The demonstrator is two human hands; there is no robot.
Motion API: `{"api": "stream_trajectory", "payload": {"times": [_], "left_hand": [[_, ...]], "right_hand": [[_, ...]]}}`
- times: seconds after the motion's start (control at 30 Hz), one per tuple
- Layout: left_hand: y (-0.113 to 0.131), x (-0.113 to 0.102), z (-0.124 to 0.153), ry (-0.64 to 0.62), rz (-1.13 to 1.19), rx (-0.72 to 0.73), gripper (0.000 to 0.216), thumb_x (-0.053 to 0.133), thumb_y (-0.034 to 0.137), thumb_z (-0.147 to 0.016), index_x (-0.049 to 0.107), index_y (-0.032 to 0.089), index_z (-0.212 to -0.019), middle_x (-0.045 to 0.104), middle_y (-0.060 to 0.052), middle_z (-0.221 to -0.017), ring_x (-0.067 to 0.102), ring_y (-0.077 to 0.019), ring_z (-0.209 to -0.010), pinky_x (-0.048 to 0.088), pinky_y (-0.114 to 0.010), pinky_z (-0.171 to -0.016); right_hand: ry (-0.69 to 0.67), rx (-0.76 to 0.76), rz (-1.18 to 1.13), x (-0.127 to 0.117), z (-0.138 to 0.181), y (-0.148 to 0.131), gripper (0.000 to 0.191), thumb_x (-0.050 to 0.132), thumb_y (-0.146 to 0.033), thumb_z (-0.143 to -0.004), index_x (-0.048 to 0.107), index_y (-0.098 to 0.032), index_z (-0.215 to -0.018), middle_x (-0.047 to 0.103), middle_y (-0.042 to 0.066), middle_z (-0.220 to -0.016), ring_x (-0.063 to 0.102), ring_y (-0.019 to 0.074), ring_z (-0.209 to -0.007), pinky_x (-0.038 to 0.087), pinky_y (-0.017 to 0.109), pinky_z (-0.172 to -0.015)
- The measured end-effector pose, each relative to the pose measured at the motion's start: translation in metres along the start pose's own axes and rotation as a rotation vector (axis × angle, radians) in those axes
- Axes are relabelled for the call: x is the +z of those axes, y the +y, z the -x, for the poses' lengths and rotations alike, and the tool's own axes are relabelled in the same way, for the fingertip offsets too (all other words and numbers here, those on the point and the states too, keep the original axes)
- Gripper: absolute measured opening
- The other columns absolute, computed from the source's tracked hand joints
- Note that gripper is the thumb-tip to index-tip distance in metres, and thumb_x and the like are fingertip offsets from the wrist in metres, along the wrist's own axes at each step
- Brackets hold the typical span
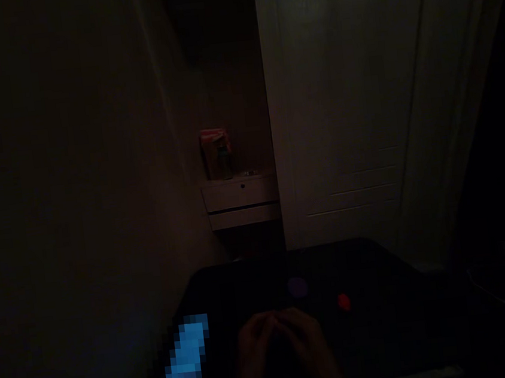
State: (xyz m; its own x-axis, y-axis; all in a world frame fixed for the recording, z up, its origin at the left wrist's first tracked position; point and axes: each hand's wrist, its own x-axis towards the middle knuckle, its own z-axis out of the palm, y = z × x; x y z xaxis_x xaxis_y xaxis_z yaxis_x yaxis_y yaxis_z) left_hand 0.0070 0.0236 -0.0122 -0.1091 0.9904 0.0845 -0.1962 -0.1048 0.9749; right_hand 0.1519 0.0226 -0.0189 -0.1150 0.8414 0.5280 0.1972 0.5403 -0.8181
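In the dim light my left hand [253, 344] and my right hand [304, 335] meet at the bottom middle, above a dark surface [227, 288]. Their bent fingers are closed and pressed together at the tips. Whatever lies between the fingers, if anything, is too dark to make out. Just beyond my hands is a flat, round purple piece [298, 287]. A small bright red lump [344, 302] sits to the right of my right hand, apart from it.
A lit, pixelated blue screen-like shape [183, 364] stands left of my hands. Beyond the surface are a small drawer unit [240, 196] with a bottle [224, 163] and a red-topped packet [210, 151] on it, and a pale sliding door [338, 108]. A wall [74, 171] rises on the left.
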Motion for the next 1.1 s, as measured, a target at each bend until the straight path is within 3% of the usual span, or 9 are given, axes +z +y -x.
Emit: {"api": "stream_trajectory", "payload": {"times": [0.23, 0.4, 0.57, 0.7, 0.83, 1.1], "left_hand": [[0.004, 0.004, 0.002, 0.044, -0.127, 0.048, 0.058, 0.079, 0.069, -0.064, 0.078, 0.012, -0.077, 0.073, -0.009, -0.072, 0.063, -0.0185, -0.067, 0.05, -0.026, -0.06], [-0.002, 0.01, 0.003, 0.08, -0.224, 0.054, 0.067, 0.067, 0.081, -0.066, 0.068, 0.015, -0.063, 0.059, -0.001, -0.056, 0.052, -0.0124, -0.051, 0.039, -0.022, -0.047], [-0.004, 0.011, 0.001, 0.09, -0.21, -0.008, 0.064, 0.069, 0.079, -0.065, 0.062, 0.016, -0.06, 0.055, 0.001, -0.051, 0.049, -0.011, -0.045, 0.036, -0.021, -0.043], [-0.002, 0.006, 0.001, -0.002, -0.09, 0.057, 0.05, 0.081, 0.062, -0.066, 0.072, 0.014, -0.077, 0.067, -0.003, -0.065, 0.06, -0.0138, -0.059, 0.047, -0.023, -0.057], [0.001, 0.003, 0.004, 0.001, -0.036, 0.054, 0.046, 0.084, 0.055, -0.066, 0.075, 0.013, -0.081, 0.07, -0.005, -0.067, 0.062, -0.0153, -0.063, 0.05, -0.024, -0.061], [-0.005, 0.003, 0.004, -0.011, -0.035, 0.083, 0.04, 0.083, 0.049, -0.07, 0.074, 0.014, -0.085, 0.074, -0.007, -0.075, 0.069, -0.0189, -0.071, 0.055, -0.029, -0.069]], "right_hand": [[-0.083, 0.005, 0.082, -0.001, -0.003, -0.005, 0.034, 0.053, -0.048, -0.1, 0.077, -0.029, -0.115, 0.074, 0.007, -0.099, 0.072, 0.0217, -0.089, 0.056, 0.031, -0.082], [-0.064, -0.015, 0.14, -0.001, -0.003, -0.006, 0.043, 0.048, -0.049, -0.102, 0.08, -0.025, -0.09, 0.071, 0.005, -0.082, 0.068, 0.0184, -0.073, 0.053, 0.027, -0.069], [-0.011, -0.001, 0.159, -0.002, -0.003, -0.008, 0.039, 0.05, -0.045, -0.102, 0.079, -0.023, -0.088, 0.072, 0.006, -0.083, 0.068, 0.0196, -0.077, 0.053, 0.029, -0.073], [-0.022, -0.004, 0.074, -0.005, -0.004, -0.01, 0.031, 0.054, -0.039, -0.101, 0.08, -0.024, -0.103, 0.075, 0.009, -0.098, 0.071, 0.0217, -0.089, 0.055, 0.031, -0.082], [-0.041, 0.001, 0.046, -0.007, -0.005, -0.01, 0.028, 0.058, -0.037, -0.098, 0.078, -0.026, -0.114, 0.075, 0.009, -0.106, 0.072, 0.0222, -0.096, 0.055, 0.033, -0.086], [0.017, 0.077, 0.018, -0.007, -0.005, -0.008, 0.025, 0.063, -0.039, -0.094, 0.081, -0.024, -0.101, 0.078, 0.007, -0.096, 0.073, 0.0223, -0.09, 0.056, 0.032, -0.084]]}}
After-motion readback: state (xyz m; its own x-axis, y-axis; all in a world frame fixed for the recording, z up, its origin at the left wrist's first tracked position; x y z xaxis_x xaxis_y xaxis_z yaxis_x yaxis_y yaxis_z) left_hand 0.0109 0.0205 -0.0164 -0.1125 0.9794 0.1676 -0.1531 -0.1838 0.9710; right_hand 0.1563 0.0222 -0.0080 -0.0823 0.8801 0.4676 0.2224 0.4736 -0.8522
